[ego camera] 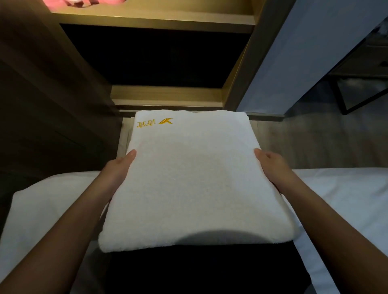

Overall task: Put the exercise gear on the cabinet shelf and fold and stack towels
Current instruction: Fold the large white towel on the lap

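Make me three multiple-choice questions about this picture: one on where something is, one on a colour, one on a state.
1. Where is the pink item?
A. on the lit upper shelf
B. on the bed
C. on the towel

2. What colour is the embroidery on the white towel?
A. blue
B. yellow
C. red

3. How is the towel right now?
A. crumpled in a heap
B. hanging unfolded
C. folded flat and held up

Answers: 1 A, the pink shows at the top edge, above the lit board. 2 B, the stitching at the far left corner is yellow. 3 C, the left hand and the right hand each hold a side edge of the flat square.
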The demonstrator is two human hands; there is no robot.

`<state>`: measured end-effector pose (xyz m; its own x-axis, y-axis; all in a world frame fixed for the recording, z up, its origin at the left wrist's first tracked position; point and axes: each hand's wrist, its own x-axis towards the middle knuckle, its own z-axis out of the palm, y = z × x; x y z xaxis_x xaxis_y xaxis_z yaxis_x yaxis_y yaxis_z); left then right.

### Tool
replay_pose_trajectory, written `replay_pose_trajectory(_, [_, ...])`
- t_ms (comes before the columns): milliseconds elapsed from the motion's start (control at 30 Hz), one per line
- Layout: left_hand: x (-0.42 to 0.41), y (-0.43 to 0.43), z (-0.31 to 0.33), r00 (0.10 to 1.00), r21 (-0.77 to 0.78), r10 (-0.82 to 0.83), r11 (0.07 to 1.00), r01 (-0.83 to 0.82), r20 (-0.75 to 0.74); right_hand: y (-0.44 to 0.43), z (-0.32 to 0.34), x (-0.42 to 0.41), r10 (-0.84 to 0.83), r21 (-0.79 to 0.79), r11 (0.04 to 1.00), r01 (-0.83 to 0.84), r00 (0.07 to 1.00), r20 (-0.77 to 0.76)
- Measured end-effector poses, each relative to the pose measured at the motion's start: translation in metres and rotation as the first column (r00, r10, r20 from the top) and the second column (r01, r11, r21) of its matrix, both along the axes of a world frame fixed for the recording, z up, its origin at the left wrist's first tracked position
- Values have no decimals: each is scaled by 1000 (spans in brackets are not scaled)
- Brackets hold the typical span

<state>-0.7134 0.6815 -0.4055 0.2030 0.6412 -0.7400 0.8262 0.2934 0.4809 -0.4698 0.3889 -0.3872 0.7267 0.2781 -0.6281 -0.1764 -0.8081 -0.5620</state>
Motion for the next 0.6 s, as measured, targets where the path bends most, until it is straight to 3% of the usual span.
replay_pose_trajectory(200, [24, 20, 15, 988, -148, 64, 988, -43, 138, 28, -3, 27, -43, -51, 998, 38, 994, -102])
replay_pose_trajectory(367, [78, 30, 14, 987, -40, 118, 993, -114, 108, 68, -2, 45, -156, 18, 986, 163, 967, -201])
replay_pose_trajectory(600, [90, 37, -6, 974, 164, 178, 966, -200, 138, 76, -17, 50, -249, 91, 965, 248, 969, 4])
